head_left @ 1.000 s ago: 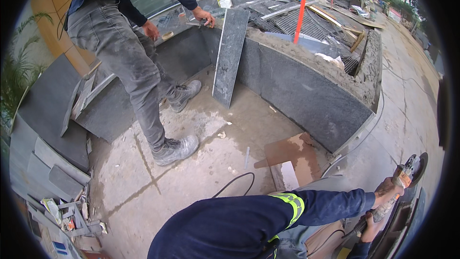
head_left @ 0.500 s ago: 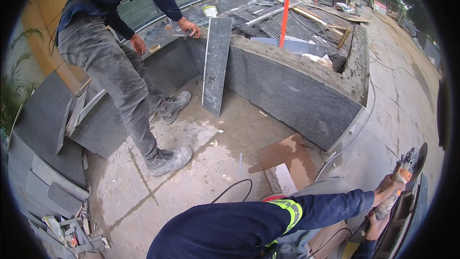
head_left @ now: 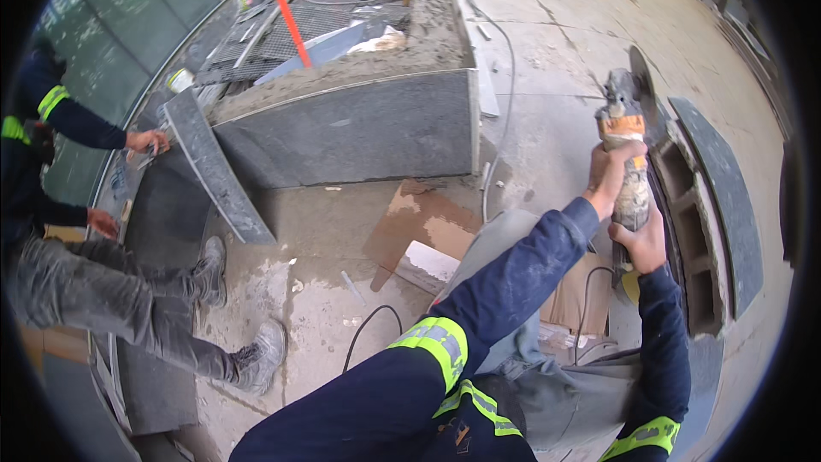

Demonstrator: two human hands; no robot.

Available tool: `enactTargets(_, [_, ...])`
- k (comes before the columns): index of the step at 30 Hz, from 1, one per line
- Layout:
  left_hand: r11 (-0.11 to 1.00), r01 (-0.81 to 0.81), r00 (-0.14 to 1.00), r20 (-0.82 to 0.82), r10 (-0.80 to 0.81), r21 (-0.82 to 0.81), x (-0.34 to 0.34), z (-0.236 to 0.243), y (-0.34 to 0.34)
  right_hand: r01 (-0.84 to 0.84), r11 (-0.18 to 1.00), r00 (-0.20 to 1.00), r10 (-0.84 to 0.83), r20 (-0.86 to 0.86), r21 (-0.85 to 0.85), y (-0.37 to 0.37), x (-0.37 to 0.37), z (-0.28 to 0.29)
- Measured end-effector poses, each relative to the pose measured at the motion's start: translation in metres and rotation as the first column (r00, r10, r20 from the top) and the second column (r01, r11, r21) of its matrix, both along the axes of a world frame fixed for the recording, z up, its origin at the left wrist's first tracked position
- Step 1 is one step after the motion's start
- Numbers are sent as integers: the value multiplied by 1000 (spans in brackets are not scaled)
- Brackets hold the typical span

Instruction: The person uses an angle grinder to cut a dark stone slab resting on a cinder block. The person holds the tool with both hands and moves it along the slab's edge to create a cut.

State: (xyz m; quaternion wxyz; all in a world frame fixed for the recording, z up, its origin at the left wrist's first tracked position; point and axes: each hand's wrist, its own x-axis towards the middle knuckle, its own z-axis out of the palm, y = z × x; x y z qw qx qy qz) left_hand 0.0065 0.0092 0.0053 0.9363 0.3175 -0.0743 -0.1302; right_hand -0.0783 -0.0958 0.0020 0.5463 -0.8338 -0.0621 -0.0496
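Observation:
Both of my hands are on an angle grinder (head_left: 631, 184), a dusty tool with an orange band and a thin dark cutting disc (head_left: 643, 84). My left hand (head_left: 609, 173) is wrapped round the body just behind the orange band. Lower down, my right hand (head_left: 646, 239) grips the rear end. The disc stands upright near the far end of a dark grey stone slab (head_left: 731, 218); whether it touches the slab I cannot tell. Beside the slab is a hollow concrete block (head_left: 691, 235) with open cells.
At the left stands a co-worker (head_left: 103, 291), with one hand near a narrow leaning slab (head_left: 218, 167). A low wall (head_left: 359, 133) faced in grey stone runs across the middle. Brown cardboard (head_left: 419, 227) lies on the paving. A grey cable (head_left: 510, 77) trails behind, and a black cord (head_left: 363, 325) curves nearby.
The view has swung to the right, bringing the grinder, slab and block further into the picture. Both my hands have kept their hold on the grinder. The co-worker still stands by the narrow slab.

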Motion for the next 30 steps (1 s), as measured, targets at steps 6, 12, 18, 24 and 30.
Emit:
enactTargets(6, [969, 242, 968, -56, -244, -48, 3, 3, -27, 75, 989, 997, -71, 32, -126, -39, -13, 14])
enactTargets(12, [940, 293, 947, -79, -310, -173, -1, -19, -44, 169, 913, 974, -212, -77, -371, -47, -27, 23])
enactTargets(18, [948, 261, 942, -167, -291, -180, -3, -35, -52, 126, 934, 974, -180, -136, -335, -59, -21, 7])
enactTargets(24, [938, 255, 896, -307, -320, -235, -9, -54, -65, 138, 883, 943, -255, -212, -448, -63, -28, 9])
enactTargets(30, [946, 233, 878, -370, -305, -228, -16, -63, -79, 126, 862, 926, -280, -253, -492, -76, -30, 2])
